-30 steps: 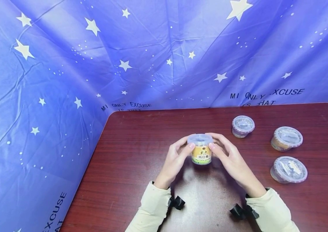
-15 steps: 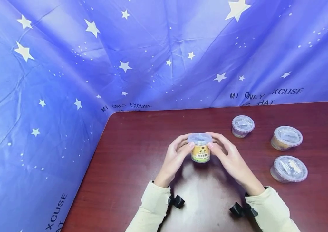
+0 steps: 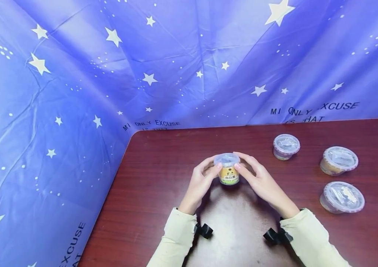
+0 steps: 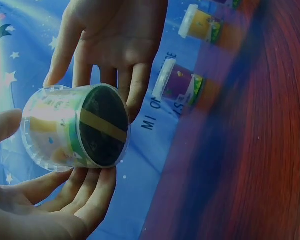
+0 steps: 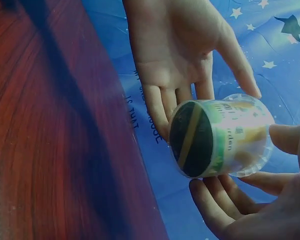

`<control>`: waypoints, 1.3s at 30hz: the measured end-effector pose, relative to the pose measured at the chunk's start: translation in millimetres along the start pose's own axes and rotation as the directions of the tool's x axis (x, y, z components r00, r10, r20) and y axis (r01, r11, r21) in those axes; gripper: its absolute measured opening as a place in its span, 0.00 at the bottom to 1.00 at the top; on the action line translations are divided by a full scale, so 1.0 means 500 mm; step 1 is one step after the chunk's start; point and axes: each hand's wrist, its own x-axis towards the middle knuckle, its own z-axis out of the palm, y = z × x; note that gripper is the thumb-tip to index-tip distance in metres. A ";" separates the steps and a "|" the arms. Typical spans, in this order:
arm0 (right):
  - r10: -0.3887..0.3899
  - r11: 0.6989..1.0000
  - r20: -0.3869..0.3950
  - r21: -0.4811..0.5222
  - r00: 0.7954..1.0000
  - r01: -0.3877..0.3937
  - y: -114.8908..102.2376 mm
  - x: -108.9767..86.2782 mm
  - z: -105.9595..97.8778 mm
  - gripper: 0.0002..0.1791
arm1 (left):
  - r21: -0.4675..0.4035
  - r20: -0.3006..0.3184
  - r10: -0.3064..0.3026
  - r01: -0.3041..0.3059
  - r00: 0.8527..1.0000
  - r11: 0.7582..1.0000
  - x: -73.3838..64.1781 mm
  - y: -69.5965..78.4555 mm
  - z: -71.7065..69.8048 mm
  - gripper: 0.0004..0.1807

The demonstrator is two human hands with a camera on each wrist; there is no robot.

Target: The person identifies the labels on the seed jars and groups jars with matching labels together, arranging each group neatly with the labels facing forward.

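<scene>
A small clear plastic tub with a translucent lid and a yellow-and-green flower label is held between both hands, label facing the person. My left hand grips its left side, thumb on the front just under the lid. On the opposite side my right hand does the same, fingers reaching round behind. In the left wrist view the tub's underside shows dark contents and a yellow strip across it. The tub is raised off the tabletop, upright in the head view.
Three more lidded tubs stand on the right of the dark red table: one farther back, one at the right and one nearer. A blue star-patterned cloth hangs behind and to the left.
Both hands have carried the tub slightly left relative to the table, keeping the same hold. The head view has shifted a little, and the other tubs have not moved on the table.
</scene>
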 end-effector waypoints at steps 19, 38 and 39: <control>-0.112 0.993 0.062 0.050 0.992 0.109 0.008 0.073 0.061 0.28 | -0.017 -0.051 -0.009 0.008 0.999 1.000 0.010 -0.005 -0.089 0.24; -0.185 0.982 0.099 0.054 0.978 0.180 0.012 0.126 0.140 0.29 | 0.007 -0.141 -0.018 0.019 0.990 1.000 0.008 -0.022 -0.172 0.28; -0.183 0.983 0.100 0.054 0.978 0.178 0.013 0.128 0.142 0.29 | 0.010 -0.141 -0.017 0.019 0.990 1.000 0.009 -0.022 -0.174 0.28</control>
